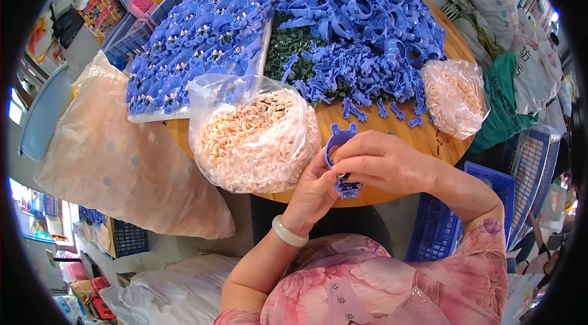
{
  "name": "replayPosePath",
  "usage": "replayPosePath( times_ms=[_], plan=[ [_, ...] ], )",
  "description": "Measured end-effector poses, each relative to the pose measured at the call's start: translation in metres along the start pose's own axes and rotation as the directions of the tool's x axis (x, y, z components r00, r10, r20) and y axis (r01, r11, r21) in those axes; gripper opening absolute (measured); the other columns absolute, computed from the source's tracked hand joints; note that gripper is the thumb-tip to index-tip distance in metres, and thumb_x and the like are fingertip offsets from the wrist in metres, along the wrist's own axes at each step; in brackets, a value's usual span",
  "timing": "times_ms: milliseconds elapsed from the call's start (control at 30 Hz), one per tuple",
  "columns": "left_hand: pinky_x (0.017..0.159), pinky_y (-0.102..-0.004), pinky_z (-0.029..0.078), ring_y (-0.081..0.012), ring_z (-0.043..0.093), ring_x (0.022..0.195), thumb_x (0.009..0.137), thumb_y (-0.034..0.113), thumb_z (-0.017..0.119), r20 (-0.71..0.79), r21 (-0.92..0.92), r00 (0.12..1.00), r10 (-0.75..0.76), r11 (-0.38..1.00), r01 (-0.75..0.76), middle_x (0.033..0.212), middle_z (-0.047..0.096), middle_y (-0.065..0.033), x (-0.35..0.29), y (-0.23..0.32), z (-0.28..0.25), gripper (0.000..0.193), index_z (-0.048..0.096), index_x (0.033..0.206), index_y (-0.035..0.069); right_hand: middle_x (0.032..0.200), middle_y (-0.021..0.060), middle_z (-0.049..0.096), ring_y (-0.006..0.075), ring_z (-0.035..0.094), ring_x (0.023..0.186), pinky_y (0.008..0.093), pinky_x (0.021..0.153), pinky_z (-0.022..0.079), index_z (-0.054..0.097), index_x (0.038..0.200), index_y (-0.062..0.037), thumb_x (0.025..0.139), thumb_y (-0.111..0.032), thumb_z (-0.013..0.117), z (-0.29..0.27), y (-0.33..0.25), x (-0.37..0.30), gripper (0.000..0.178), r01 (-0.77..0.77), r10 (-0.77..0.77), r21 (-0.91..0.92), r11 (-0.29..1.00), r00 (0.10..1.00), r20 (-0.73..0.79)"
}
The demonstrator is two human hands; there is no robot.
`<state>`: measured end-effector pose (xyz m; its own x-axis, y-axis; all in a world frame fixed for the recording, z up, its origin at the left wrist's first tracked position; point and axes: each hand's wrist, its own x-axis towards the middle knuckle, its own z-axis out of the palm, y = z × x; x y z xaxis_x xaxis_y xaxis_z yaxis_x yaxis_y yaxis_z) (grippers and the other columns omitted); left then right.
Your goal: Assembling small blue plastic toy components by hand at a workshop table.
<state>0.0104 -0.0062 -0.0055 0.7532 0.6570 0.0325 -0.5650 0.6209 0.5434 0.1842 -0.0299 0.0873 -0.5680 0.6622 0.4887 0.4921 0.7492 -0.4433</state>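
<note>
At the near edge of the round wooden table [392, 135], both the left hand [315, 193] and right hand [383, 163] pinch a blue plastic piece [340, 141]; beside them sits a clear bag of seemingly pale pink parts [254, 135], with heaped blue parts [361, 19] beyond.

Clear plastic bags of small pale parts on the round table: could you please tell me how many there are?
2: a large open bag beside the left hand, and a smaller bag at the table's right edge. Others may be hidden.

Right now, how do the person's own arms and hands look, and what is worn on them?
Both hands are bare, without gloves. The left hand has a pale, smooth bangle around its wrist. The right hand shows no ring or watch. The forearms are uncovered; short sleeves of a pink flowered blouse begin near the elbows.
</note>
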Motion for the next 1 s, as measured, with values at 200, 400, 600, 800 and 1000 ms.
replayPosePath(
  times_ms=[200, 400, 600, 800, 1000],
  plan=[
    [0.089, -0.0385, 0.050, -0.0182, 0.055, 0.110, 0.086, 0.021, 0.066, 0.038, -0.051, 0.999, 0.001, 0.999, 0.001, 0.120, 0.053, -0.0060, 0.001, -0.002, -0.003, 0.061, 0.034, 0.138, 0.011, 0.089, -0.0027, 0.063, 0.0183, 0.058, 0.087, 0.0346, 0.078, 0.043, 0.065, 0.081, -0.0128, 0.073, -0.013, 0.070, 0.006, -0.004, -0.009, 0.010, -0.131, 0.122, -0.123, 0.984, 0.989, -0.078],
    [0.089, -0.0379, 0.050, -0.0185, 0.055, 0.109, 0.087, 0.019, 0.065, 0.005, -0.013, 1.000, 0.013, 1.000, -0.013, 0.119, 0.054, -0.0068, 0.002, -0.001, 0.001, 0.061, 0.034, 0.138, 0.011, 0.086, -0.0038, 0.063, 0.0180, 0.056, 0.085, 0.0337, 0.079, 0.040, 0.065, 0.078, -0.0138, 0.073, -0.013, 0.070, 0.014, 0.002, -0.009, 0.008, -0.125, 0.106, -0.165, 0.978, 0.987, -0.119],
    [0.093, -0.0356, 0.046, -0.0186, 0.055, 0.109, 0.085, 0.019, 0.067, 0.032, -0.020, 0.999, 0.029, 0.999, -0.029, 0.119, 0.054, -0.0070, 0.001, -0.002, 0.000, 0.062, 0.035, 0.137, 0.009, 0.088, -0.0012, 0.061, 0.0207, 0.055, 0.087, 0.0341, 0.077, 0.039, 0.065, 0.080, -0.0134, 0.074, -0.013, 0.070, 0.018, -0.007, -0.013, 0.007, -0.285, 0.264, -0.111, 0.952, 0.949, -0.175],
    [0.094, -0.0337, 0.045, -0.0187, 0.054, 0.110, 0.082, 0.014, 0.070, -0.006, -0.008, 0.996, 0.090, 0.996, -0.090, 0.118, 0.054, -0.0070, -0.002, -0.007, -0.006, 0.063, 0.037, 0.136, 0.009, 0.087, -0.0006, 0.059, 0.0228, 0.054, 0.086, 0.0348, 0.075, 0.039, 0.065, 0.081, -0.0131, 0.075, -0.012, 0.069, 0.022, -0.011, -0.016, 0.008, -0.284, 0.255, -0.109, 0.953, 0.940, -0.226],
    [0.094, -0.0334, 0.045, -0.0184, 0.053, 0.110, 0.082, 0.011, 0.070, -0.002, 0.032, 0.993, 0.120, 0.992, -0.120, 0.117, 0.054, -0.0066, -0.002, -0.006, -0.007, 0.062, 0.038, 0.135, 0.010, 0.087, -0.0004, 0.059, 0.0232, 0.054, 0.087, 0.0354, 0.074, 0.040, 0.064, 0.079, -0.0130, 0.075, -0.012, 0.069, 0.025, -0.012, -0.014, 0.007, -0.286, 0.256, -0.135, 0.949, 0.945, -0.204]
  ],
)
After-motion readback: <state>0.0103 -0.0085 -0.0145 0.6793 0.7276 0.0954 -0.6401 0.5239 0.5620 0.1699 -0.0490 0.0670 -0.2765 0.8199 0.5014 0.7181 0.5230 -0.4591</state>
